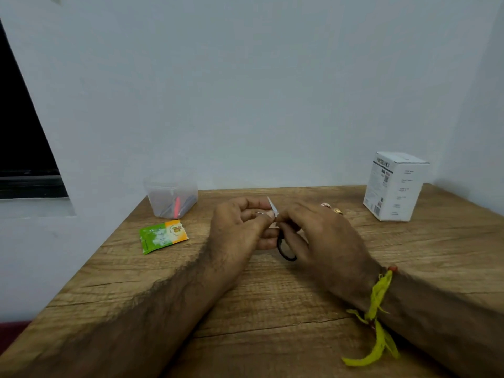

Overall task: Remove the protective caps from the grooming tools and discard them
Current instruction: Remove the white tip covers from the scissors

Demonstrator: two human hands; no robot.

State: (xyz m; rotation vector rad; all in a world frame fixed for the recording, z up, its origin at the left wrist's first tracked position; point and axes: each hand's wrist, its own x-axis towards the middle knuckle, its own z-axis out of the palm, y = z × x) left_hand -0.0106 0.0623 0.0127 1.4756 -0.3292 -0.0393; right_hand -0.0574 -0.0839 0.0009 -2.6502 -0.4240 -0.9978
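Small scissors (285, 248) with black loop handles are held between both hands above the middle of the wooden table (272, 309). My right hand (319, 241) grips them near the handles. The pale pointed tip (272, 205) sticks up between the hands, and my left hand (237, 230) pinches it with thumb and fingers. Whether that tip is bare blade or a clear cap I cannot tell. A clear plastic tub (171, 196) at the back left holds a pink tool and a few dark ones.
A green and orange sachet (162, 236) lies flat left of my hands. A white printed box (394, 186) stands at the back right. Small copper-coloured items (331, 208) lie behind my right hand. The wall runs along the table's far edge; a yellow thread is tied round my right wrist.
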